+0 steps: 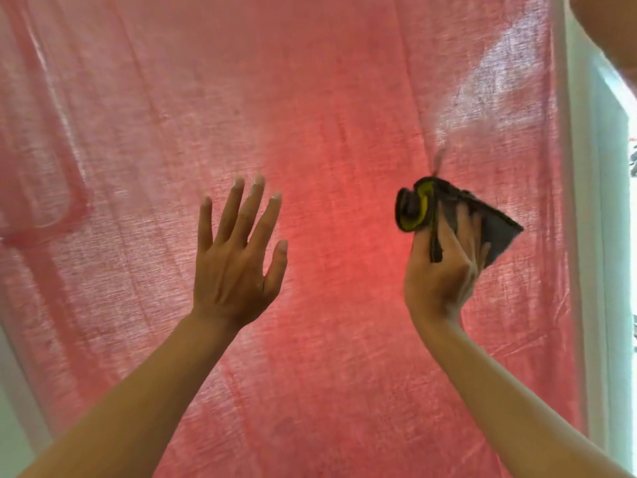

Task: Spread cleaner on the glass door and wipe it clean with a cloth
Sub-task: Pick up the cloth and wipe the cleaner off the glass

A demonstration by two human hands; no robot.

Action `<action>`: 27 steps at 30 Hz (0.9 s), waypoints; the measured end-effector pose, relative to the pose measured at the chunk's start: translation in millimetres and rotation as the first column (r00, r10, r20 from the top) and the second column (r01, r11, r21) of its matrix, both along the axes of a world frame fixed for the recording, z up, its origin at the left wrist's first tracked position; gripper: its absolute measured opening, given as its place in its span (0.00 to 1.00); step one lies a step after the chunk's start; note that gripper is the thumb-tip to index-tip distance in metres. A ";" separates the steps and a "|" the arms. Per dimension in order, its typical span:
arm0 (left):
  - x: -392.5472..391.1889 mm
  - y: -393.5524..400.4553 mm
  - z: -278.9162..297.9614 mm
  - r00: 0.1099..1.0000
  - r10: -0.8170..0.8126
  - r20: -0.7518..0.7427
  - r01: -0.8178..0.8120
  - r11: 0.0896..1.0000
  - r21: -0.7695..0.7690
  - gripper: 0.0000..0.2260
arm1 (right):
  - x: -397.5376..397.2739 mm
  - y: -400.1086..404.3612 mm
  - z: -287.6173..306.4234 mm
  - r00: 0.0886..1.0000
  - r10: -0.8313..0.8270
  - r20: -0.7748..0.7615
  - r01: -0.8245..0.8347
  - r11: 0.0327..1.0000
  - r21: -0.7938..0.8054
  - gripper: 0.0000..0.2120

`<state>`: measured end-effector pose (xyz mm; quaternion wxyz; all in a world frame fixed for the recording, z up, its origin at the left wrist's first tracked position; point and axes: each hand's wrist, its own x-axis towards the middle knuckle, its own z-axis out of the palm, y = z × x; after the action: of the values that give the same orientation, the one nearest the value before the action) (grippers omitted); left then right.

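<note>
Head view: right hand (pixel 444 267) fingers bunch dark cloth (pixel 482 222) against glass door (pixel 310 98); pink curtain behind; left hand (pixel 234 257) fingers spread, empty; cloth looks soft, light, floppy; reckon wad it in palm; glass rigid, likely slick.

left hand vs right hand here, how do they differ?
The left hand is open with fingers spread and straight and holds nothing; the right hand grips a bunched dark cloth with a yellow edge. The left hand sits at mid-frame, the right hand nearer the white door frame. Both are raised before the pink curtain.
</note>
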<state>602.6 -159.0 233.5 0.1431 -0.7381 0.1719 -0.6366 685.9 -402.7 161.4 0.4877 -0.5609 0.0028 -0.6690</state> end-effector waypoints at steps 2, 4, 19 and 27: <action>-2.6 2.4 -13.4 1.000 -0.008 -0.027 0.009 0.999 0.031 0.26 | -7.8 18.9 0.8 0.998 0.037 -0.050 -0.034 0.998 0.055 0.18; -4.0 6.9 -30.3 0.998 -0.006 -0.055 0.010 0.997 0.074 0.26 | -19.9 42.1 -32.0 1.000 -0.013 0.018 0.016 0.984 -0.178 0.16; -3.4 10.3 -67.3 0.998 0.015 -0.062 -0.011 0.998 0.063 0.26 | -23.9 33.9 -96.8 1.000 0.002 -0.013 -0.005 0.964 -0.265 0.17; -2.2 10.6 -66.1 0.998 0.008 -0.056 -0.004 0.998 0.066 0.25 | -3.1 -1.3 -90.3 0.998 -0.009 0.061 0.019 0.985 -0.169 0.15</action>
<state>600.4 -148.4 167.4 0.1643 -0.7511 0.1945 -0.6092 682.8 -404.1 71.1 0.4335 -0.5798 -0.0648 -0.6868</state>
